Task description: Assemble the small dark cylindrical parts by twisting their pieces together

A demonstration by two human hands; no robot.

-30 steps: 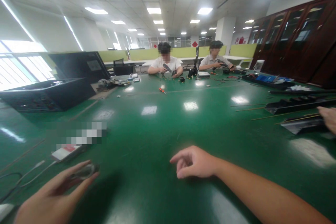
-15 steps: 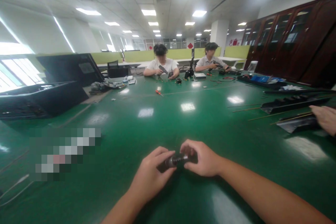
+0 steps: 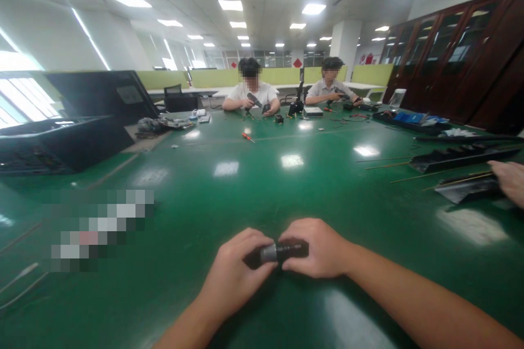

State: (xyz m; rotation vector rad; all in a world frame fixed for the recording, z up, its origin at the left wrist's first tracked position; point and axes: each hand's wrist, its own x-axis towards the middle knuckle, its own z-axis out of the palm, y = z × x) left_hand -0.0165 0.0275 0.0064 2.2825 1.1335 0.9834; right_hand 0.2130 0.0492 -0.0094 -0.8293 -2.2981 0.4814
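My left hand (image 3: 241,267) grips one end of a short black flashlight-like cylinder (image 3: 282,251), thumb below and fingers above. A grey band and several dark rings show along its middle. Curled round the other end is my right hand (image 3: 317,248), its fingertips on top and thumb underneath. The cylinder lies roughly level, just above the green table (image 3: 196,202). Both its ends are partly hidden by my fingers.
A co-worker's hand (image 3: 510,180) rests by black metal channels (image 3: 462,191) at right. Two people sit across the table, each holding a power drill. An orange screwdriver (image 3: 247,137) lies mid-table. At left are a blurred-out strip (image 3: 110,223) and a large black case (image 3: 61,144).
My right hand has closed in on the cylinder, and its fingers have come down nearer the middle. The grey band now shows more plainly. The whole view has shifted slightly.
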